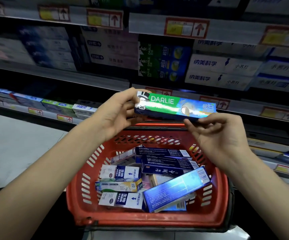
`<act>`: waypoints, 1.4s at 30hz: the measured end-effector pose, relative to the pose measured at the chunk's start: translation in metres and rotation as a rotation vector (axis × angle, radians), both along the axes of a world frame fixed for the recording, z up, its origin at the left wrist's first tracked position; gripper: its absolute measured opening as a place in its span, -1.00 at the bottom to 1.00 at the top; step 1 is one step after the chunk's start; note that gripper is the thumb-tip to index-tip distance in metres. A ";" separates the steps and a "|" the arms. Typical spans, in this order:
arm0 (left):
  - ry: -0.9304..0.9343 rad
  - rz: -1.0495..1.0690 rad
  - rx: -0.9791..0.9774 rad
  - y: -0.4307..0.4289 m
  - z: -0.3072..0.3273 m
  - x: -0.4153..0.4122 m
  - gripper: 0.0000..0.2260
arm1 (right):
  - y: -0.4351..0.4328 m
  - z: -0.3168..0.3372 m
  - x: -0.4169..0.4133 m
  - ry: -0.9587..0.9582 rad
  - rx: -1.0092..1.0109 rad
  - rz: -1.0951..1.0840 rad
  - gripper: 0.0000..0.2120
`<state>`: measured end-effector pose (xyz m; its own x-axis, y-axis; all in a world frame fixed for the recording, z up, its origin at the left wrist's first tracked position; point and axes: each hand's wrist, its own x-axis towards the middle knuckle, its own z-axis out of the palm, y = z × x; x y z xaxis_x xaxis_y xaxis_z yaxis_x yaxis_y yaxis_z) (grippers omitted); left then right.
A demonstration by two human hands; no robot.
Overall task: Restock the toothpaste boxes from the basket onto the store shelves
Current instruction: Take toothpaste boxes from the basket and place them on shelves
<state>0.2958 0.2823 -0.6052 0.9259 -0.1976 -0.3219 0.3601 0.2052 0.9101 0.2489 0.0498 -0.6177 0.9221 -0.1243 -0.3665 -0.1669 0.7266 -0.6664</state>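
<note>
Red basket sits near, full of toothpaste boxes. Above it the left hand grips one end of the Darlie box, the right hand seemingly pinching the other. Keep it level toward the far matching stack.

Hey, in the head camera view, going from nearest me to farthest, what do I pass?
Red basket, near rim → glossy blue box lying in it → Darlie box held between left hand and right hand → stacked Darlie boxes on the shelf behind.
</note>
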 end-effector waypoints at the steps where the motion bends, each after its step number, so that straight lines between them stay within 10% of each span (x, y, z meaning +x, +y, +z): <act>1: -0.031 -0.002 0.016 0.000 0.000 -0.001 -0.70 | 0.000 -0.002 0.000 -0.023 0.010 0.023 -0.83; 36: -0.351 0.247 0.069 0.062 0.039 0.003 -0.79 | 0.034 0.066 0.049 -0.422 -0.209 0.074 -0.41; 42: -0.483 0.381 0.202 0.089 0.062 0.025 -0.85 | 0.057 0.092 0.078 -0.499 -0.290 0.060 -0.78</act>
<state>0.3208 0.3716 -0.5428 0.9691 0.1941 0.1525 -0.1642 0.0459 0.9854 0.3273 0.1064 -0.5259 0.9830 -0.0967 0.1560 0.1835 0.5020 -0.8452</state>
